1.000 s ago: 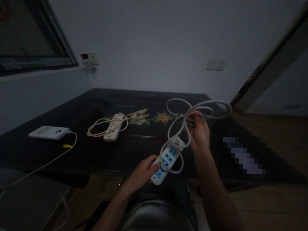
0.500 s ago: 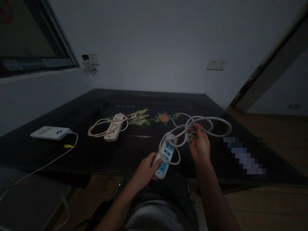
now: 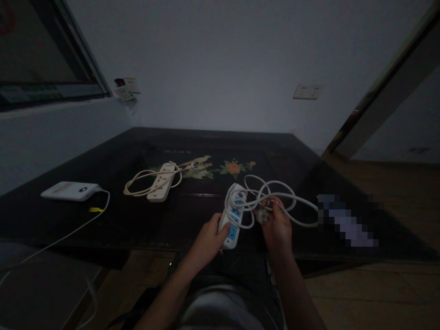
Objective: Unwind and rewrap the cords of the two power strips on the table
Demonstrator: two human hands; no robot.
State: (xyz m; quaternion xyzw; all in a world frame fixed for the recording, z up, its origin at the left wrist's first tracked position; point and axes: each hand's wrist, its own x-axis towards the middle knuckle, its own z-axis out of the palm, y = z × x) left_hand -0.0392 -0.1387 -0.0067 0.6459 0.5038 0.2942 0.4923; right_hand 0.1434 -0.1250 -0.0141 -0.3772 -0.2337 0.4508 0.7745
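The left hand (image 3: 210, 233) grips the near part of a white power strip (image 3: 235, 213), its thumb laid over the upper face. The strip's long axis runs away from the person, its far end leaning slightly right, its short near end facing the body and its sockets facing up. It sits just right of the left hand, extending beyond the fingers, and left of the right hand (image 3: 277, 227), over the near middle of a black table (image 3: 206, 220); whether it touches the tabletop cannot be told. The strip has a white casing with a row of blue socket panels and a round blue mark at the far end.

The right hand's fingers are closed around part of the strip's pale cord (image 3: 302, 198) and its greyish plug (image 3: 264, 216). The cord loops across the strip's far half and spreads in wide coils to the right.

Farther left lies a cream power strip (image 3: 161, 183) with its own thin cable coiled over it, beside a painted flower motif (image 3: 233, 167). At the far left rests a white device (image 3: 70, 190) with a lead. A pixelated patch covers something on the right.
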